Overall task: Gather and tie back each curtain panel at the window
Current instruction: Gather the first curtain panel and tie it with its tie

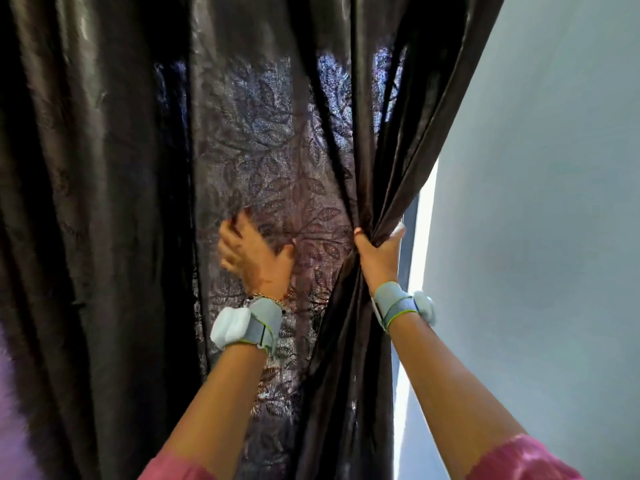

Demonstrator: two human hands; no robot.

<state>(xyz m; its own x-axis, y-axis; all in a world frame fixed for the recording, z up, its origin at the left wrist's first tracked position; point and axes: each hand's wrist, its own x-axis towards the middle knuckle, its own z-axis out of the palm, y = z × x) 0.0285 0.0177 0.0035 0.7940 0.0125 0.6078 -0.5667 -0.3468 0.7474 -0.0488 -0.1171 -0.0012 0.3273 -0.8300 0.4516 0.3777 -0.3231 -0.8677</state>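
A: In the head view, what is in front of the person?

B: A dark brown, shiny curtain panel with a woven leaf pattern (277, 161) hangs there and fills most of the picture. Light comes through its middle part, so the leaves show well there. The folds on the left side are almost black.

A: And the hands?

B: The right hand (379, 254) is clamped on the right edge of the curtain. The fingers are closed around a bunch of folds, and the cloth is pulled together at this point and spreads out above and below it. The left hand (254, 254) is spread, fingers apart, with the palm toward the flat middle of the cloth. It is blurred, so I cannot tell if it really touches the cloth. It holds nothing.

A: What is on the wrists?

B: Each wrist has a grey strap with a white box: the left wrist band (244, 325) and the right wrist band (405, 306). Pink sleeves (519, 459) show at the bottom edge.

A: And beside the curtain?

B: At the right is a pale grey-blue wall (536, 202). Between the curtain edge and the wall there is a narrow bright strip of daylight (420, 244).
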